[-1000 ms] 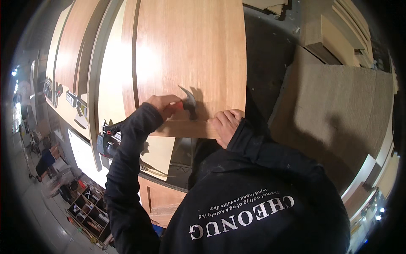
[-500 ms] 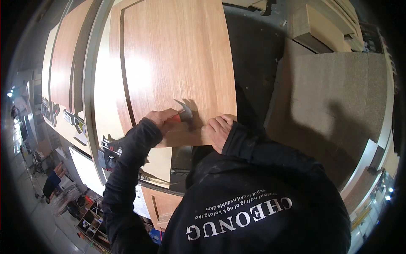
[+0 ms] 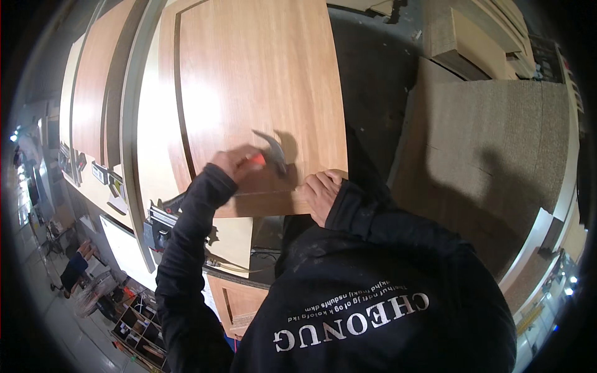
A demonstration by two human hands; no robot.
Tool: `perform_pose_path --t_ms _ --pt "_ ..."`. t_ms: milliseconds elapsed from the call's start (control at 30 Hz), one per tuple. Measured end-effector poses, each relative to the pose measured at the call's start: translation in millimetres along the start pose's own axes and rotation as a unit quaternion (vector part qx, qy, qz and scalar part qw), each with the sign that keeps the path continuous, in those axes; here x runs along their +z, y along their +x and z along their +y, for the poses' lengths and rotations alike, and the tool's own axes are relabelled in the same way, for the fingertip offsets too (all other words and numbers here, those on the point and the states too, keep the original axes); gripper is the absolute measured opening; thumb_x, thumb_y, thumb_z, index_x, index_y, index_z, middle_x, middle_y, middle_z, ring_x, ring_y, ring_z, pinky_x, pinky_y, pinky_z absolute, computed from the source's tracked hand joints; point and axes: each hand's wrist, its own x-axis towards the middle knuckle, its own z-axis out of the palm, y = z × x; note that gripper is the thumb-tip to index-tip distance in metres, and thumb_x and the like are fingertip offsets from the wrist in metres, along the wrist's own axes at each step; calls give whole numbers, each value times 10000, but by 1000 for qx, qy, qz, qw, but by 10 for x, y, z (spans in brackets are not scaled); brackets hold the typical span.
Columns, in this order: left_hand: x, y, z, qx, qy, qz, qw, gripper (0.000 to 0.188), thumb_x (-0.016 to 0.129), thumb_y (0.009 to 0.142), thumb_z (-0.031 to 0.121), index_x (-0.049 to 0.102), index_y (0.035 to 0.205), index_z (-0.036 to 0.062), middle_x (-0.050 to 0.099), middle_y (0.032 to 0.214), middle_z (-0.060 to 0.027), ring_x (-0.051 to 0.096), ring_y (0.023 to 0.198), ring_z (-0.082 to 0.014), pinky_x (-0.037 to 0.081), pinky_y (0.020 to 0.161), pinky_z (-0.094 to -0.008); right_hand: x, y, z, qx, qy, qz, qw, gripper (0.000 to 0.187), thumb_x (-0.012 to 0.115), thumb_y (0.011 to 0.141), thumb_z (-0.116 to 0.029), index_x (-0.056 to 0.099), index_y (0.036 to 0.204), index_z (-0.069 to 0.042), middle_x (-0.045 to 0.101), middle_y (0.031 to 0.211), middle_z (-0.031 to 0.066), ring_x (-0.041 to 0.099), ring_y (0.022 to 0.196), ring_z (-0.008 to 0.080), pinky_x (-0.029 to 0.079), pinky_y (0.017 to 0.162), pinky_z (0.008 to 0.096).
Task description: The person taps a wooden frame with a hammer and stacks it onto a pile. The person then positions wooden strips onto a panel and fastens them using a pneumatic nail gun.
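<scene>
A pale wooden door panel (image 3: 267,74), with a dark groove along its left side, lies in front of me. Fingers wrapped round the red handle, my left hand (image 3: 231,163) holds a claw hammer (image 3: 274,151) just over the near part of the panel. Hand and hammer are a little blurred, and the curved claw points away from me. To the right, my right hand (image 3: 321,194) grips the panel's near right corner with its fingers curled over the top. What may lie under those fingers is hidden.
A black nail gun (image 3: 157,231) rests left of my left forearm. Another panel (image 3: 96,81) lies at the far left. On the right is a large particleboard sheet (image 3: 497,137), with stacked boards (image 3: 472,46) behind. A divided tool box (image 3: 140,332) sits lower left, near a person (image 3: 76,270).
My left hand has shifted slightly, and the hammer head has tilted and moved a little away from me. My right hand stays at the corner.
</scene>
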Motion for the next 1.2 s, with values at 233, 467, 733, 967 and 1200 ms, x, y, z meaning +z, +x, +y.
perform_pose_path --t_ms 233,467,733,967,1200 --pt "89 -128 -69 9 55 -46 997 255 612 768 77 543 1011 38 620 843 -117 620 723 -207 500 654 -294 -45 48 16 -15 25 -3 1000 327 582 616 -170 529 923 -71 474 901 70 457 922 211 292 846 357" --pt "48 -173 56 -83 101 -69 989 242 605 778 109 547 1003 41 625 767 -120 626 660 -228 510 626 -308 -19 37 64 -16 4 -21 1000 352 581 624 -169 539 963 -87 477 897 64 458 911 210 289 828 354" --pt "-111 -17 70 -27 33 35 998 242 571 785 85 543 1023 51 621 806 -133 626 697 -246 503 627 -320 -5 46 48 -1 1 -17 1000 330 573 644 -166 546 965 -95 486 884 57 461 912 205 286 834 356" --pt "-11 -64 94 -25 83 -89 992 264 553 792 93 527 1053 59 624 865 -124 621 763 -265 509 667 -337 -4 69 66 -16 13 1 1000 321 568 652 -159 546 966 -99 488 900 47 461 914 199 294 842 363" --pt "-217 35 87 -77 14 57 995 246 582 799 177 545 1018 71 618 769 -145 619 718 -273 478 655 -304 -207 55 119 29 -20 52 998 372 588 635 -171 544 999 -109 473 1131 41 366 1162 213 187 983 427"
